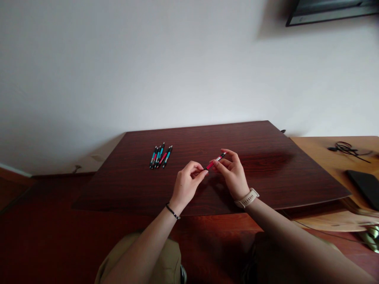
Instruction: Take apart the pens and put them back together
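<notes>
A red pen (pixel 213 162) with black ends is held between my two hands above the dark wooden table (pixel 195 138). My left hand (pixel 189 181) pinches its lower left end between thumb and fingers. Thumb and fingers of my right hand (pixel 232 173) grip the pen near its upper right end. To the left, several blue and red pens (pixel 160 156) with black ends lie in a loose group on the tabletop, roughly side by side.
On the right, a lighter wooden table (pixel 319 152) bears a coiled black cable (pixel 346 148) and a dark flat device (pixel 364 185). A pale wall (pixel 177 71) stands behind. Part of a screen (pixel 331 12) hangs at the upper right.
</notes>
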Demonstrator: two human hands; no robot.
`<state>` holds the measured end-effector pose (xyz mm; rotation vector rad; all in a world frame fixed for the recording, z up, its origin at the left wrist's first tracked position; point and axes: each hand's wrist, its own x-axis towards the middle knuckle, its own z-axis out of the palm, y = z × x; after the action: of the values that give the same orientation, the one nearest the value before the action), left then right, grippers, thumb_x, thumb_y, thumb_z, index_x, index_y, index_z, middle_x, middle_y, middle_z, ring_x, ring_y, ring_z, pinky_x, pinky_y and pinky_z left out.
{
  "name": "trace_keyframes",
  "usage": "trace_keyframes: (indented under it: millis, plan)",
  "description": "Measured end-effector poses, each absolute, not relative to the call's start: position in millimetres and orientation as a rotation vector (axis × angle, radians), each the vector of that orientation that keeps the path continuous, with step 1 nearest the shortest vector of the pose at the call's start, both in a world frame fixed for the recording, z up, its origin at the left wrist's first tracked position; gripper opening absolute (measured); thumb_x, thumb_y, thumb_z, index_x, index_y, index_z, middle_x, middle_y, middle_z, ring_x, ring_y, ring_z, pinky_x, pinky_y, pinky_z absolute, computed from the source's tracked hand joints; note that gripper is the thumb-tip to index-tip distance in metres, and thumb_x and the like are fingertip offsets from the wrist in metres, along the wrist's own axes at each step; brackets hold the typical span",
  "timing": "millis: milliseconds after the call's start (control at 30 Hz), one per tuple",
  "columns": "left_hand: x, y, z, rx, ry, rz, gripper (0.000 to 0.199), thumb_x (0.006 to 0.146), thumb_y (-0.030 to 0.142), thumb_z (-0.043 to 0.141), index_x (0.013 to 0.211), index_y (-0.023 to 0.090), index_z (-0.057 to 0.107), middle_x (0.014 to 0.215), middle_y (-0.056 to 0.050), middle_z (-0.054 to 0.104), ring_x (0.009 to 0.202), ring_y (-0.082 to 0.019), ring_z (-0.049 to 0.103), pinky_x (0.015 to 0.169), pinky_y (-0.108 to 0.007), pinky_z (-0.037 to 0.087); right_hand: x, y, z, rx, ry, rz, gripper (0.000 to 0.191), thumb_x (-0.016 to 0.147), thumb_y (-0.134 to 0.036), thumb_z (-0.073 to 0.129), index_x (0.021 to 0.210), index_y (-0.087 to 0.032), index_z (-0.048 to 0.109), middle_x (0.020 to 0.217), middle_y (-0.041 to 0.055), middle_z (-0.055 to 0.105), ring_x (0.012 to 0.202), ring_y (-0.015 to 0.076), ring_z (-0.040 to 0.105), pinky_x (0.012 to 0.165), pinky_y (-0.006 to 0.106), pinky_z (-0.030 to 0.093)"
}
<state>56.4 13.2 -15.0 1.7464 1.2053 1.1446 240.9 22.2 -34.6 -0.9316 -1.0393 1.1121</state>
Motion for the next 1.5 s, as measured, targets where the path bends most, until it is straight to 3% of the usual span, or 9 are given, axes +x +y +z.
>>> trace_keyframes:
  millis: [167, 433, 867, 1100, 1500]
  plan:
    - [58.1, 11.1, -10.9, 1.727, 1.181, 1.14, 0.011, 0.096, 0.027, 0.074, 0.094, 0.021, 0.065, 0.089, -0.001, 0.077, 0.08, -0.017, 0.074, 0.074, -0.027, 0.053, 238.8, 19.0, -32.4, -0.932, -1.024, 1.077, 0.07, 0.087, -0.046, 0.086, 0.14, -0.029, 0.044, 0.098, 0.004, 0.08, 0.082, 0.0212, 0.077, 0.076, 0.035, 0.062]
    - [58.8, 9.9, -8.9, 1.737, 1.174, 1.145, 0.011, 0.097, 0.028, 0.074, 0.095, 0.021, 0.066, 0.088, -0.001, 0.076, 0.08, -0.017, 0.074, 0.075, -0.027, 0.054, 237.1, 17.4, -29.6, -0.898, -1.027, 1.054, 0.054, 0.088, -0.045, 0.084, 0.122, -0.029, 0.045, 0.093, 0.0025, 0.079, 0.079, 0.0192, 0.076, 0.073, 0.032, 0.06]
    - [58.4, 10.9, -11.1, 1.737, 1.168, 1.161, 0.012, 0.097, 0.028, 0.075, 0.094, 0.021, 0.065, 0.088, -0.001, 0.076, 0.08, -0.017, 0.073, 0.074, -0.026, 0.053, 235.3, 16.3, -29.3, -0.869, -0.987, 1.08, 0.053, 0.087, -0.041, 0.086, 0.12, -0.029, 0.047, 0.092, 0.0015, 0.079, 0.077, 0.0187, 0.074, 0.073, 0.033, 0.058]
    - [58.3, 13.5, -13.5, 1.741, 1.18, 1.178, 0.012, 0.096, 0.028, 0.074, 0.093, 0.021, 0.066, 0.088, -0.001, 0.073, 0.083, -0.017, 0.071, 0.076, -0.027, 0.052, 236.0, 16.3, -35.0, -0.904, -0.999, 1.082, 0.067, 0.088, -0.043, 0.086, 0.141, -0.03, 0.047, 0.099, 0.0031, 0.079, 0.081, 0.0204, 0.075, 0.077, 0.036, 0.06]
    - [52.3, 15.8, -13.8, 1.764, 1.191, 1.215, 0.013, 0.095, 0.029, 0.076, 0.093, 0.021, 0.066, 0.09, -0.001, 0.072, 0.084, -0.017, 0.069, 0.076, -0.027, 0.051, 243.2, 17.9, -26.8, -0.901, -1.082, 1.125, 0.06, 0.085, -0.046, 0.088, 0.133, -0.028, 0.056, 0.099, 0.0047, 0.079, 0.088, 0.0219, 0.074, 0.084, 0.039, 0.061]
